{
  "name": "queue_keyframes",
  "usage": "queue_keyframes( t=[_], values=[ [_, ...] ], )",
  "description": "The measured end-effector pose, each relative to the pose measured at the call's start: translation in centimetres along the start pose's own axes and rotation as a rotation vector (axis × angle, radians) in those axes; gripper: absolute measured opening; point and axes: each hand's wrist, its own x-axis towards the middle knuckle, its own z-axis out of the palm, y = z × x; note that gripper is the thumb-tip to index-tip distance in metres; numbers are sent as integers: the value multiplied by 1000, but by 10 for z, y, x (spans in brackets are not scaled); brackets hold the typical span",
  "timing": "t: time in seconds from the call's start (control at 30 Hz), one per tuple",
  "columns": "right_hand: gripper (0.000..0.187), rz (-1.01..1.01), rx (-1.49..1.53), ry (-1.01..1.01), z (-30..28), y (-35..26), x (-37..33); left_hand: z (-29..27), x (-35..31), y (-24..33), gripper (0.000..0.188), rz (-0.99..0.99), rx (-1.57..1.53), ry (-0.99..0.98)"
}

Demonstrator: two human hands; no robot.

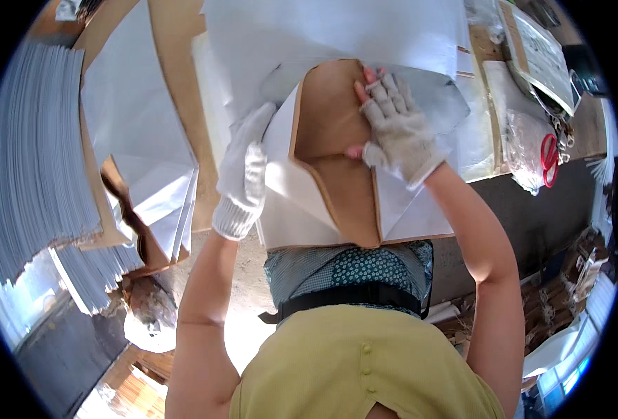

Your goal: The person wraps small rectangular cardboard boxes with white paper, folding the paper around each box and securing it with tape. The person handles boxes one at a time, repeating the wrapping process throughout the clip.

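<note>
A large paper sack [337,140], white outside and brown inside, lies before me with its folded end spread into brown flaps. My right hand [396,129], in a pale glove that leaves the fingertips bare, rests flat on the sack's right side, fingers stretched and thumb on the brown layer. Along the left edge stands my left hand [242,171] in a white knitted glove, its fingers straight and side-on against the white paper. Some of the left fingertips are hard to make out. Under the sack spreads a wide white sheet [330,31].
A tall stack of pale folded paper [36,153] stands at the far left. Beside it lie more white-and-brown sacks [131,91]. At the right are red-handled scissors [549,160], a clear plastic bag [525,150] and a clipboard-like board [542,56]. The table's near edge runs close to my waist.
</note>
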Motion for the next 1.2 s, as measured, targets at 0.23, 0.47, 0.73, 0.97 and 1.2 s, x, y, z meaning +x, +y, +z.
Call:
queue_keyframes(
  t=[0.23,0.47,0.73,0.97,1.2],
  values=[
    [54,-245,239,112,30,-66,36,-62,40,-6,97,-271,-96,-437],
    [47,-16,858,-143,110,-110,43,-36,23,-21,95,-125,-350,-267],
    [32,-220,100,-252,-50,-97,57,8,4,-21,84,223,406,75],
    [48,51,273,137,-40,-38,-35,23,4,-25,76,307,739,100],
    [41,-545,506,-269,2,-73,-65,32,2,-17,73,219,993,-7]
  ],
)
